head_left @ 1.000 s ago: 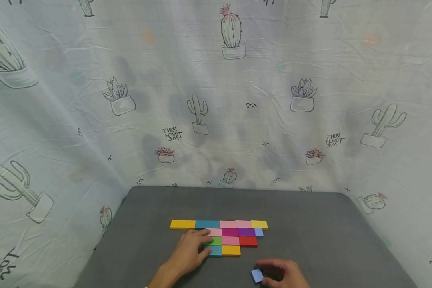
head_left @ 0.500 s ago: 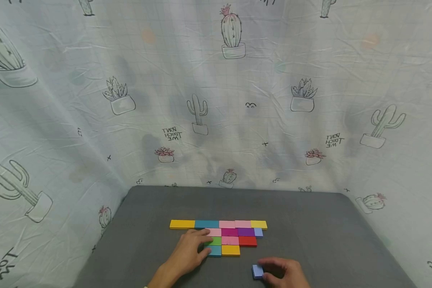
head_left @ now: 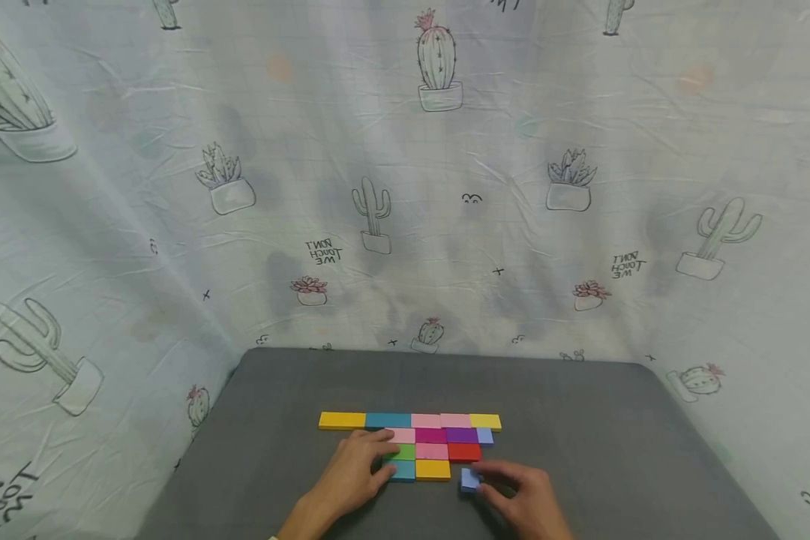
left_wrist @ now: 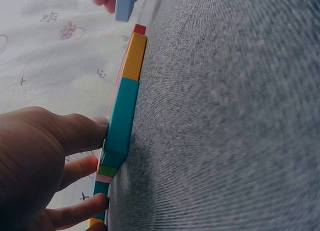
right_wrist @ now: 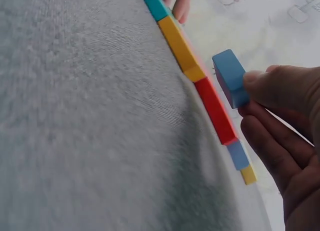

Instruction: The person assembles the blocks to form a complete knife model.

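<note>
My right hand [head_left: 526,501] pinches a small light-blue block [head_left: 469,481] between thumb and fingers, just right of the front row. In the right wrist view this block [right_wrist: 231,78] is lifted off the table. My left hand [head_left: 353,472] rests at the left side of the rows, its fingertips on a pink block [head_left: 403,436], a green block [head_left: 408,452] and a teal block [head_left: 403,471]. A yellow-orange block [head_left: 433,470] adjoins the teal one. Behind it lie a pink block [head_left: 431,451] and a red block [head_left: 464,452].
The back row holds an orange block [head_left: 342,421], a blue block [head_left: 388,421], two pink ones and a yellow block [head_left: 485,422]. Magenta, purple and small light-blue blocks lie in the row before it. A cactus-print cloth [head_left: 432,187] hangs around the dark grey table [head_left: 580,420].
My right hand has carried the light-blue block forward and slightly left, from near the front edge to beside the yellow-orange block. The left hand stays in place.
</note>
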A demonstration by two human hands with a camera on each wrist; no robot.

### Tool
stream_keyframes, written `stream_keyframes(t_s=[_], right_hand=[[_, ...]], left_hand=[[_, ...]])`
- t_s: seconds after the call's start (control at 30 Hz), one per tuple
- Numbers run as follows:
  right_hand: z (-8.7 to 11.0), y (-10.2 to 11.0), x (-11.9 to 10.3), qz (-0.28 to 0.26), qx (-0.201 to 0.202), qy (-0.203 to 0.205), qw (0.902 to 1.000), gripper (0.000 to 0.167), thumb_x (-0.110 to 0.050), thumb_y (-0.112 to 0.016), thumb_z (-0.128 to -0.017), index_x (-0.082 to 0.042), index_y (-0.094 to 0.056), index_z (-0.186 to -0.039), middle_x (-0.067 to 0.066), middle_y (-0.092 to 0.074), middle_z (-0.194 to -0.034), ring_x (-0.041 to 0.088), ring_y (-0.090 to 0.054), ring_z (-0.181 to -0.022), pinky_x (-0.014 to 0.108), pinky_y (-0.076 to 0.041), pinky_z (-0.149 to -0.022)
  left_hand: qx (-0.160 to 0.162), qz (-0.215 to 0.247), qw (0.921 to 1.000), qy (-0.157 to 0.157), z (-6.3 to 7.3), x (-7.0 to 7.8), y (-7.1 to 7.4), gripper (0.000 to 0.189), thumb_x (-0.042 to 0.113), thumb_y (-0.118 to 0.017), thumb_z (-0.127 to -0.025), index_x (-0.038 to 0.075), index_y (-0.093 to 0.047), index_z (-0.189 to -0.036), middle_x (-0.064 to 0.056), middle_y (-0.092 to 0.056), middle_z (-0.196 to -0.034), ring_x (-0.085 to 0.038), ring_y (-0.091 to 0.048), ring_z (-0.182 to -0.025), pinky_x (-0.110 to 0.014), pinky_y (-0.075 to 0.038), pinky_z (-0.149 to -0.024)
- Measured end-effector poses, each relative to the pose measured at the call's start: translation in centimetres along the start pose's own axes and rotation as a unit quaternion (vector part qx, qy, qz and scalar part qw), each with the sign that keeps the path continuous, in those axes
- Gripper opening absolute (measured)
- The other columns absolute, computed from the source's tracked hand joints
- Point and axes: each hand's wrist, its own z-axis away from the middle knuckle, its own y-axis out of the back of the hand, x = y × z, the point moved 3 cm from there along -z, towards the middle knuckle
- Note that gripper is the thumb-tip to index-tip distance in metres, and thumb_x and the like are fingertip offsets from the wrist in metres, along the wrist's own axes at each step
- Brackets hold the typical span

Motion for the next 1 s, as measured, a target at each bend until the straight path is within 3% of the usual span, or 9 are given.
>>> stream_keyframes(t_s=[0.43, 0.73, 1.0], right_hand=[[-1.5, -1.5, -0.3, 0.055, 0.027, 0.035, 0.9975, 0.03, -0.018, -0.09, -0.092, -0.025, -0.083, -0.121, -0.008, -0.083, -0.117, 0.008, -0.076, -0.103, 0.037, -0.066, -0.092], [-1.9, -2.2, -0.6, 0.116, 0.013, 0.069, 0.9908, 0.034, -0.012, -0.09, -0.091, -0.019, -0.083, -0.124, -0.007, -0.083, -0.117, 0.01, -0.077, -0.103, 0.042, -0.066, -0.092], [-2.2, -2.2, -1.1, 0.131, 0.008, 0.075, 0.9885, 0.036, -0.012, -0.09, -0.091, -0.013, -0.082, -0.126, 0.0, -0.083, -0.121, 0.014, -0.077, -0.104, 0.045, -0.066, -0.092]], left_hand=[[-0.004, 0.002, 1.0, -0.001, 0.0, 0.0, 0.1, 0.039, 0.035, -0.084, -0.098, 0.025, -0.079, -0.136, 0.002, -0.071, -0.149, -0.032, -0.064, -0.131, -0.066, -0.052, -0.11], [-0.002, -0.003, 1.0, -0.003, 0.1, 0.0, 0.1, 0.038, 0.035, -0.084, -0.098, 0.025, -0.08, -0.135, 0.002, -0.072, -0.148, -0.031, -0.065, -0.13, -0.065, -0.053, -0.109], [-0.003, -0.003, 1.0, -0.002, 0.0, 0.1, 0.1, 0.039, 0.035, -0.084, -0.098, 0.025, -0.08, -0.136, 0.002, -0.071, -0.149, -0.032, -0.065, -0.131, -0.065, -0.053, -0.109]])
